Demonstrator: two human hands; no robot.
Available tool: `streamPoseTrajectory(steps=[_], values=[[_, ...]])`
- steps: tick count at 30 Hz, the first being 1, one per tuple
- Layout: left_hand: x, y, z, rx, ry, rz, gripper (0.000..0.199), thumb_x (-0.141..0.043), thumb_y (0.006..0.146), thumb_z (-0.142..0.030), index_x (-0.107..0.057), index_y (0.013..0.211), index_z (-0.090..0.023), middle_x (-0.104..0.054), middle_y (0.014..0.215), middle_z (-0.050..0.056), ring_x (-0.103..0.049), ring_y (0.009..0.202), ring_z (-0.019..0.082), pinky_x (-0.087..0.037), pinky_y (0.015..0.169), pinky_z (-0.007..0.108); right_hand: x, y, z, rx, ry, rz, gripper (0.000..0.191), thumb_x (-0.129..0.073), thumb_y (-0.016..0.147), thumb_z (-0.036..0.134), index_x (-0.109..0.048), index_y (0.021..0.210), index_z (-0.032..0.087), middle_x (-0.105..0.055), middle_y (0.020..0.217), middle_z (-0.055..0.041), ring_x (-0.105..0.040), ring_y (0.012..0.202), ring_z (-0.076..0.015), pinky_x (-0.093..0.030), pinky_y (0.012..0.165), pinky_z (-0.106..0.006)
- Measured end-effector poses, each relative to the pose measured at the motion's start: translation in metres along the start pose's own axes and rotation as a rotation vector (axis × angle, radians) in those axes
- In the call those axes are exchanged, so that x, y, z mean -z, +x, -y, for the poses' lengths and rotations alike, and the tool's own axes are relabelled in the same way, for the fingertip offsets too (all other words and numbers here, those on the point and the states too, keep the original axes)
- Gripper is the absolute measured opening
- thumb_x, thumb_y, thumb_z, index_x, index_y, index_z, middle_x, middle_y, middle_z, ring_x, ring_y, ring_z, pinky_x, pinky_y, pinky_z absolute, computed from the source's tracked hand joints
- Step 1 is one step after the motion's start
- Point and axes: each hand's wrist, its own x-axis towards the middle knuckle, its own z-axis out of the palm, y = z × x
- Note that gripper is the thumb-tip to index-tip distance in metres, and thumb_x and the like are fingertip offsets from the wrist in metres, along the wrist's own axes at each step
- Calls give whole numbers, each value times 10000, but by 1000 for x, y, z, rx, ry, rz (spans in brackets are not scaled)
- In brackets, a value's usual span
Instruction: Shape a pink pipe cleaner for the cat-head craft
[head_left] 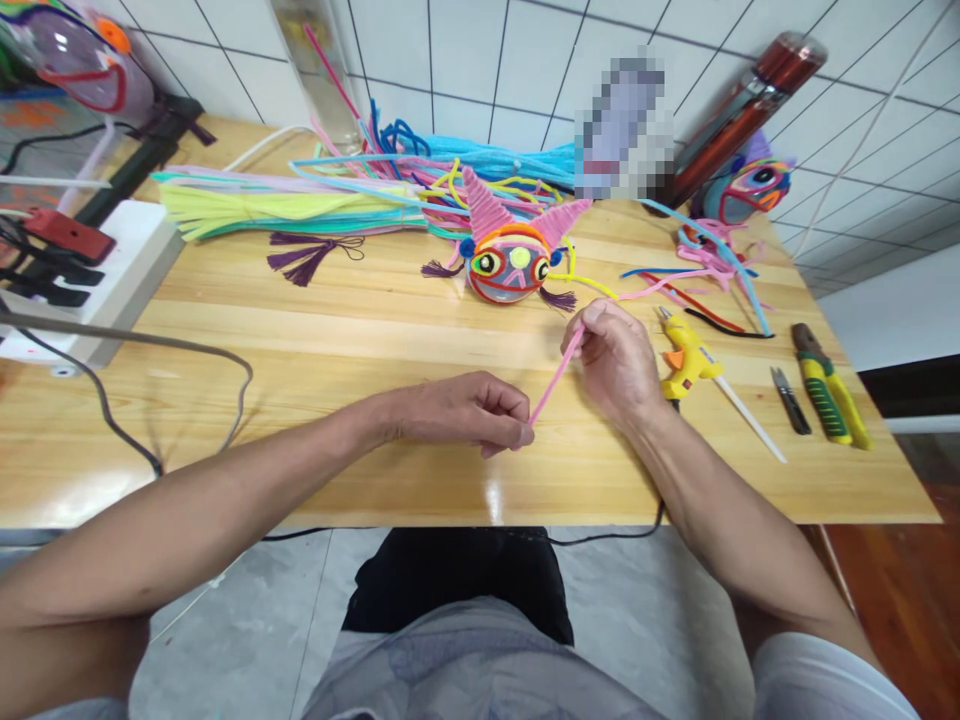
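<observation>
A pink pipe cleaner (556,378) stretches on a slant between my two hands above the wooden table. Its lower end is pinched in my left hand (480,415), fingers curled. My right hand (611,360) grips the upper end between thumb and fingers. Just beyond the hands sits a horned mask-like figure (510,265) with pink wrapped horns, round eyes, a red-outlined mouth and purple tassels at its sides. To the right of my right hand lies a yellow hot glue gun (686,355) with a white glue stick (754,420) in its back.
Bundles of coloured pipe cleaners (300,205) lie along the back. A purple tassel (311,255) lies near them. Pliers (829,390) and small snips (790,400) are at right, a red flask (742,120) behind. A white power strip (112,290) with cables occupies the left.
</observation>
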Motion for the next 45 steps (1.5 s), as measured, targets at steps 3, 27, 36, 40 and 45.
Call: streamPoseTrajectory(steps=[3, 27, 36, 40, 45], values=[[-2, 0, -1, -20, 13, -21, 350, -716, 927, -407, -574, 706, -176, -534, 613, -46, -422, 574, 81, -321, 572, 233, 1, 1, 0, 8, -16, -20, 190, -739, 779, 320, -623, 653, 238, -561, 642, 14, -495, 584, -130, -411, 544, -272], [0, 2, 2, -23, -2, 11, 355, -713, 928, -420, -565, 713, -179, -543, 590, -42, -435, 563, 84, -328, 570, 232, -1, 0, 3, 30, -52, -94, 174, -703, 743, 267, -582, 624, 229, -490, 593, 42, -413, 550, -104, -362, 539, -253], [-2, 4, 7, -21, -21, -25, 346, -724, 922, -439, -601, 737, -174, -550, 608, -40, -441, 575, 88, -346, 581, 236, 2, 4, 1, 8, -42, -80, 192, -716, 756, 269, -585, 623, 225, -494, 584, 44, -430, 540, -103, -352, 527, -249], [0, 1, 3, -13, -9, -48, 383, -736, 925, -493, -633, 748, -170, -576, 639, -24, -445, 580, 88, -352, 577, 238, 5, 6, 3, 16, -77, -42, 255, -753, 783, 312, -587, 609, 225, -508, 586, 38, -455, 545, -106, -368, 535, -254], [5, 2, 3, -24, -10, -90, 450, -752, 910, -559, -626, 740, -162, -576, 646, -11, -406, 539, 75, -311, 531, 238, -1, -1, 3, 37, -126, -28, 308, -741, 835, 370, -580, 613, 230, -512, 602, 33, -457, 555, -112, -385, 565, -279]])
